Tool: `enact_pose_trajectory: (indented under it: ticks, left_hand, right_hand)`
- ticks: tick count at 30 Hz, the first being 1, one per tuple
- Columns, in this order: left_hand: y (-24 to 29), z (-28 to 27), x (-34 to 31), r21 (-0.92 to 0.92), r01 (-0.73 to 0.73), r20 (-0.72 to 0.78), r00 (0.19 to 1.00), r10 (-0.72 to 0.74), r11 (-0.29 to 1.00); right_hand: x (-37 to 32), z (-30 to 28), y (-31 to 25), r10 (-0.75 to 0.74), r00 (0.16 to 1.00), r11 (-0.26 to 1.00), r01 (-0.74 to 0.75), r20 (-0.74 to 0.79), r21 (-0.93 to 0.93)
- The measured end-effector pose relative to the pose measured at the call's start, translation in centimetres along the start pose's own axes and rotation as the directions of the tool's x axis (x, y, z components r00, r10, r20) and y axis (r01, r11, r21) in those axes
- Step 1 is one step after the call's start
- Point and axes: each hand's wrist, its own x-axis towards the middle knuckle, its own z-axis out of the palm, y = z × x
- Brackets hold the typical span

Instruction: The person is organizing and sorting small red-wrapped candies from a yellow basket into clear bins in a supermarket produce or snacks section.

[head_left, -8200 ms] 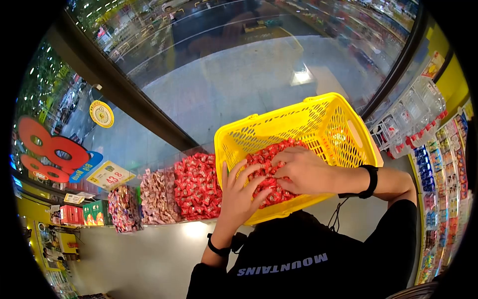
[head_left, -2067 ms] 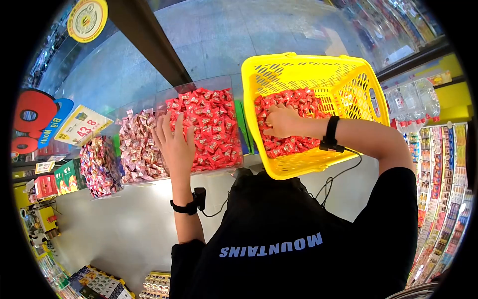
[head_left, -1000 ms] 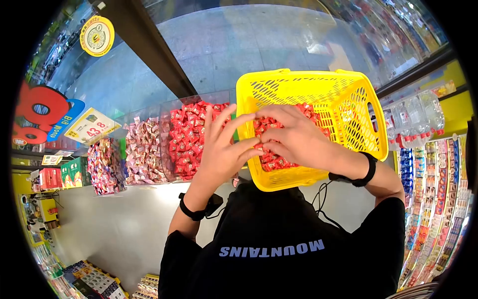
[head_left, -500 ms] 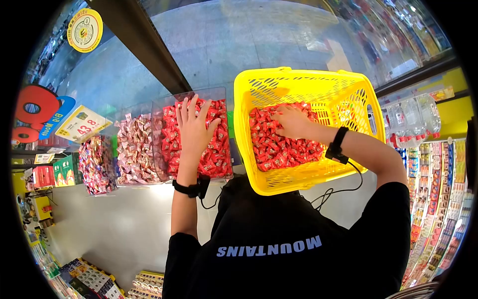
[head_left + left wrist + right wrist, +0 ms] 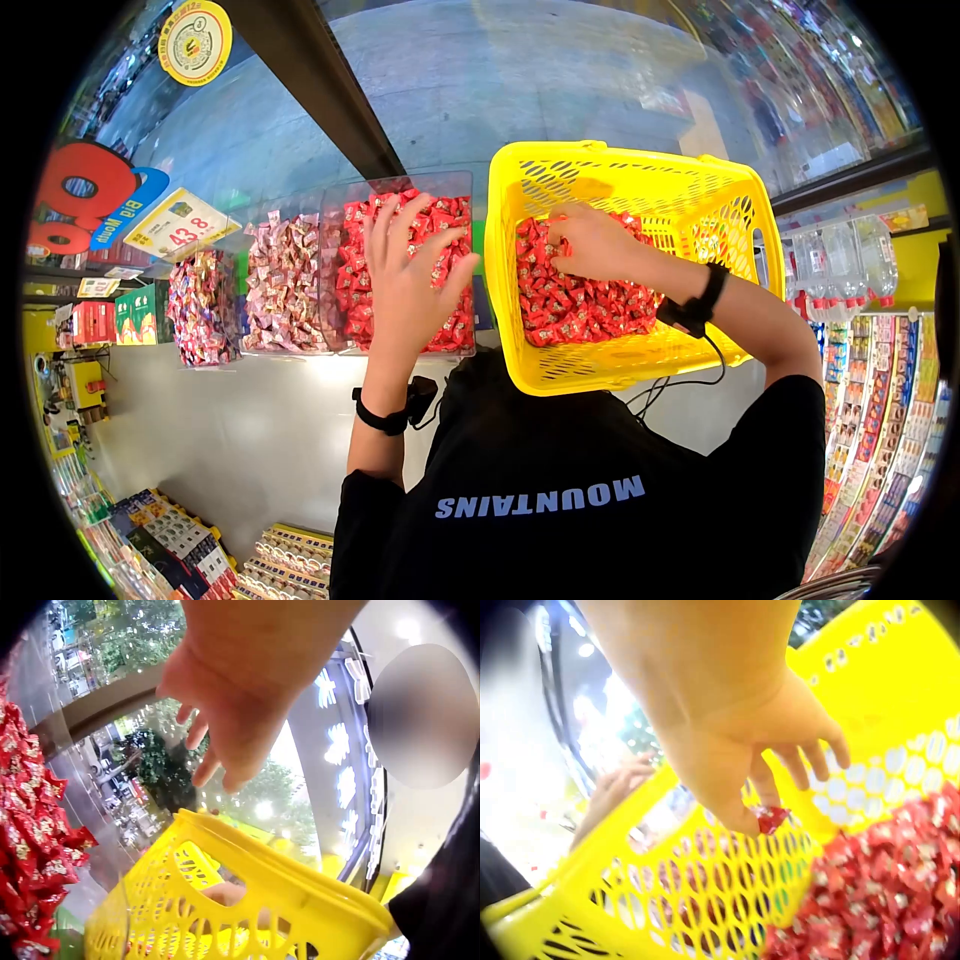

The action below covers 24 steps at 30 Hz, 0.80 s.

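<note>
The yellow basket (image 5: pixel 625 372) holds a heap of red-wrapped candies (image 5: pixel 585 305). In the right wrist view the right hand (image 5: pixel 735 735) pinches one red candy (image 5: pixel 771 819) between thumb and finger, above the heap; the head view has this hand (image 5: pixel 605 245) at the basket's left part. My left hand (image 5: pixel 408 285) is over the clear bin of red candies (image 5: pixel 450 330), fingers spread and relaxed. The left wrist view shows the left hand (image 5: pixel 232 712) with nothing in it, above the basket's rim (image 5: pixel 285 862).
Left of the red bin are pink-wrapped candies (image 5: pixel 285 290) and mixed candies (image 5: pixel 203 310), with a price sign (image 5: pixel 182 226) behind. A window frame post (image 5: pixel 315 85) rises behind the bins. Clear bottles (image 5: pixel 840 265) and stocked shelves (image 5: pixel 880 420) stand at the right.
Half a second ago the right hand lay lower among the basket's candies; now it is lifted, with a candy pinched. The left hand has shifted slightly right over the red bin, fingers more bent.
</note>
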Motion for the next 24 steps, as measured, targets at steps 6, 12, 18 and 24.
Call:
enact_pose_trajectory:
  ticks: [6,12,18,24]
  left_hand:
    - [5.0,-0.9,1.5,-0.203,-0.105,0.190,0.971,0.144,0.974]
    - [7.1,-0.6,1.5,-0.134,-0.125,0.175,0.973,0.147,0.983]
    - [2.2,-2.3,0.9,0.140,0.012,-0.072,0.997,-0.001,0.990]
    - [-4.4,1.1,0.6,0.206,0.061,-0.063,0.997,-0.049,0.977]
  right_hand:
    - [-5.7,-4.8,-8.0,-0.353,0.876,0.936,0.334,-0.329,-0.114]
    - [-6.4,-5.0,-8.0,-0.405,0.818,0.913,0.380,-0.408,-0.145]
    - [-6.9,-6.2,-5.6,-0.304,0.953,0.952,0.303,-0.011,-0.043]
    - [-5.1,-4.0,-2.9,-0.112,0.985,0.968,0.137,0.128,-0.210]
